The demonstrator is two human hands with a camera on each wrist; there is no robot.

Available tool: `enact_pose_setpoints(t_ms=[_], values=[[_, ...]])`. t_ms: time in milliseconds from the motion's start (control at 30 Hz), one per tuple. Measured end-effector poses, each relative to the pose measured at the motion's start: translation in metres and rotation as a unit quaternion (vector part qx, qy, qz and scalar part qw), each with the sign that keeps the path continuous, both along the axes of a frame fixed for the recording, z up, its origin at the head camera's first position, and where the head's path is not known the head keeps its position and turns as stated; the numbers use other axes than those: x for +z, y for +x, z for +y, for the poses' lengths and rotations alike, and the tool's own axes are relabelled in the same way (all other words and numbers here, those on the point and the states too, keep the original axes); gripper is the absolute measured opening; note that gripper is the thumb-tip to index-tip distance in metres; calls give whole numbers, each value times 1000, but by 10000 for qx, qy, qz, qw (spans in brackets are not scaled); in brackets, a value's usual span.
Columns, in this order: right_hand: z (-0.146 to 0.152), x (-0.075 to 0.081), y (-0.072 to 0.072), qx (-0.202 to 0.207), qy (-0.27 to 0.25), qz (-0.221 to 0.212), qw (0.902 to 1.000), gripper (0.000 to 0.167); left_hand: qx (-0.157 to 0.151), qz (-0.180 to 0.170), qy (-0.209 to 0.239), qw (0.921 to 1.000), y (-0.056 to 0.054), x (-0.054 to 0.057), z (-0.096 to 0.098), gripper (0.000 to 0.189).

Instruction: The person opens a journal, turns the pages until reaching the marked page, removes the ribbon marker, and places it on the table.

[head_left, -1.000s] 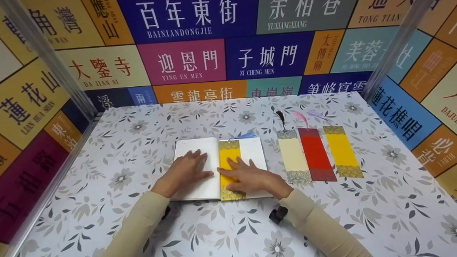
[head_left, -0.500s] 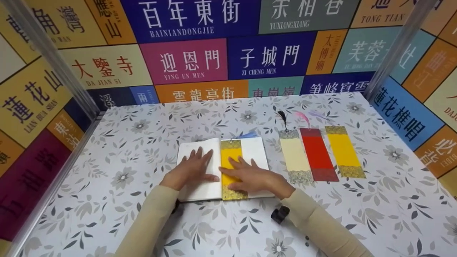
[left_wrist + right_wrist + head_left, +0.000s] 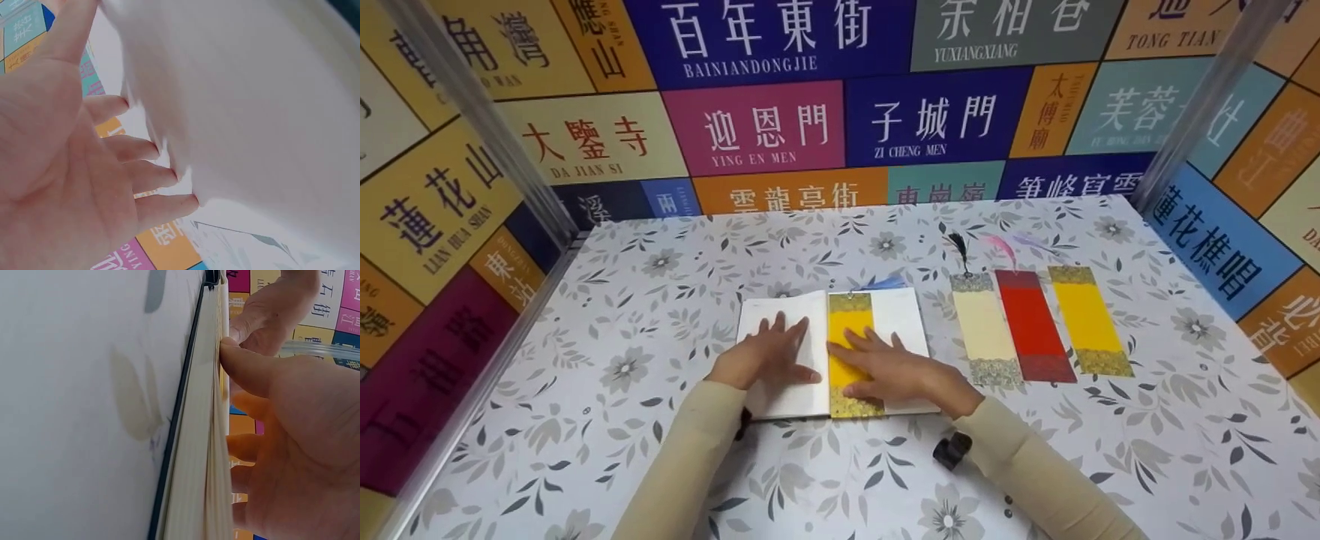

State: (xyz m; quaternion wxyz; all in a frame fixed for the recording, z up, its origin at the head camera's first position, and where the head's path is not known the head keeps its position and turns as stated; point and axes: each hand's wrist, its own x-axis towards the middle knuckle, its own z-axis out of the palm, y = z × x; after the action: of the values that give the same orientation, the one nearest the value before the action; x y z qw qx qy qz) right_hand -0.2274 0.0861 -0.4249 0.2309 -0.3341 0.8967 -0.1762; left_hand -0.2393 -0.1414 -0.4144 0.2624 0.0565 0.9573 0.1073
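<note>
An open book with white pages lies on the table. My left hand rests on its left page, fingers spread; in the left wrist view the fingertips of that hand touch the paper. On the right page, beside the fold, lies a yellow bookmark with gold patterned ends and a blue tassel reaching past the top edge. My right hand presses on this bookmark with spread fingers. In the right wrist view the right hand is seen above the book's page edges.
Right of the book lie a cream bookmark with a black tassel, a red bookmark with a pink tassel, and another yellow bookmark. A floral cloth covers the table. Panels with lettering stand behind.
The left hand has shifted slightly on the left page, its fingers now pointing more upward. The right hand stays on the bookmark. The whole head view has drifted a little to the right.
</note>
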Motion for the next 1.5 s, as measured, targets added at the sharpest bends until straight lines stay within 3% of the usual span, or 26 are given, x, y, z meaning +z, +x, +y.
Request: enact_pose_setpoints(t_ms=[200, 433, 667, 800, 867, 967, 1033, 1100, 1300, 1500], values=[[1, -3, 0, -12, -5, 66, 10000, 70, 185, -105, 111, 9997, -2, 3, 5, 102], [1, -4, 1, -20, -106, 74, 9999, 71, 33, 142, 274, 9995, 0, 2, 4, 102], [-2, 1, 0, -238, -289, 58, 9993, 72, 84, 266, 354, 9990, 2, 0, 2, 101], [-7, 3, -9, -827, -995, 232, 9913, 63, 39, 450, 365, 9983, 2, -1, 0, 101], [-9, 4, -16, -1426, -1443, 228, 9789, 56, 68, 483, 383, 9981, 2, -2, 0, 101], [-10, 3, -27, -2402, -1847, 14, 9530, 51, 132, 524, 500, 9973, 2, -6, -1, 100], [-11, 2, -35, -2882, -1844, -269, 9393, 53, 148, 573, 550, 9967, 3, -8, -1, 100], [-10, 0, -41, -3133, -1705, -534, 9327, 57, 184, 623, 619, 9960, 4, -10, -2, 100], [-10, -3, -49, -3426, -1233, -890, 9271, 65, 220, 702, 710, 9948, 7, -10, 0, 98], [-17, -3, -43, -3221, -1008, -617, 9393, 83, 211, 588, 611, 9962, 4, -8, 1, 98]])
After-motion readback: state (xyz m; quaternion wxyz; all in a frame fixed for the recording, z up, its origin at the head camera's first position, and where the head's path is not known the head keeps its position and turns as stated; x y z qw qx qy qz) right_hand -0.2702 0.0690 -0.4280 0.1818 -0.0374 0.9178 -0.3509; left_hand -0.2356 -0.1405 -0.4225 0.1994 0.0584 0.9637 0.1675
